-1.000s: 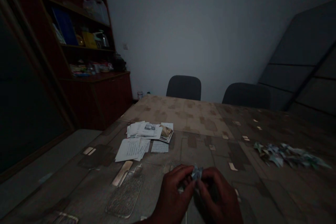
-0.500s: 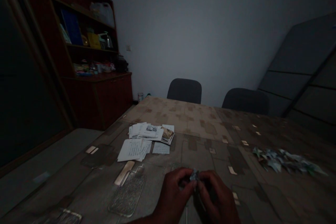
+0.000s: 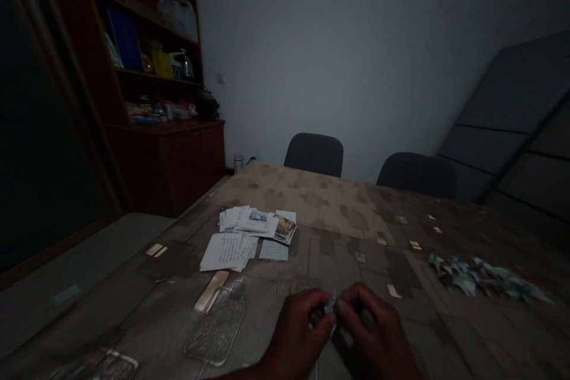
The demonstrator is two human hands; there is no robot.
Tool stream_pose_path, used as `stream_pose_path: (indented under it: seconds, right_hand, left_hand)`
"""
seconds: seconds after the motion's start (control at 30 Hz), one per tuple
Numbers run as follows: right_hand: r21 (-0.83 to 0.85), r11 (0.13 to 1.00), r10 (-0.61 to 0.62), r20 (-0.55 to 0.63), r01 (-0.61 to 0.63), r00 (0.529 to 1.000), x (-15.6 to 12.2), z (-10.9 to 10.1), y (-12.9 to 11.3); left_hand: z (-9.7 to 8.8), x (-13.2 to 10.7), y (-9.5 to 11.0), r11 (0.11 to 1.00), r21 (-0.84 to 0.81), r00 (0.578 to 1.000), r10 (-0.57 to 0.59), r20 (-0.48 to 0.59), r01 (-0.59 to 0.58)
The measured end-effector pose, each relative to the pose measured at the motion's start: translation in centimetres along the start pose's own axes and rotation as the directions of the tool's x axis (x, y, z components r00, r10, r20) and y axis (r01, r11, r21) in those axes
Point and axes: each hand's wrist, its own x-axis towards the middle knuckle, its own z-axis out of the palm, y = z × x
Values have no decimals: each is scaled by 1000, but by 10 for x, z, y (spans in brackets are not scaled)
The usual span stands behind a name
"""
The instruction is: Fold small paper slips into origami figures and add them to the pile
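Over the near part of the table, my left hand (image 3: 297, 328) pinches a small piece of folded paper (image 3: 330, 304), pale blue-grey in the dim light. My right hand (image 3: 373, 325) has thumb and fingertips closed on the same piece from the other side. Fingers cover most of it, so its exact shape is hidden. Off to the right lies a heap of crumpled or folded paper pieces (image 3: 485, 278), whitish and greenish with pointed ends. Ahead and to the left, printed cards (image 3: 225, 251) lie in overlapping piles, some with pictures.
The table (image 3: 307, 193) has a patterned brown cover. Two dark chairs (image 3: 314, 153) stand at its far side. A red-brown cabinet (image 3: 191, 157) with loaded shelves is at the left, and grey panels (image 3: 499, 113) lean at the right.
My right hand's fingers have shifted slightly on the folded paper, and the piece is tilted a little differently between my fingertips. The cards and the paper heap lie unmoved.
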Motion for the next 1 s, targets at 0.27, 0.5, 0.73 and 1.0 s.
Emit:
stream_pose_path:
  seconds: [0.27, 0.5, 0.73, 1.0]
  right_hand:
    - [59, 997, -55, 245, 42, 968, 23, -32, -13]
    - [78, 945, -325, 337, 318, 884, 32, -48, -9]
    - [152, 869, -494, 322, 471, 807, 34, -45, 2]
    - [76, 838, -531, 341, 540, 776, 30, -47, 2]
  left_hand:
    - [3, 1, 5, 964, -233, 984, -98, 147, 130]
    - [5, 3, 3, 892, -384, 967, -184, 175, 239]
    - [7, 2, -10, 881, -348, 941, -253, 224, 320]
    - [-2, -1, -11, 864, -357, 914, -243, 325, 356]
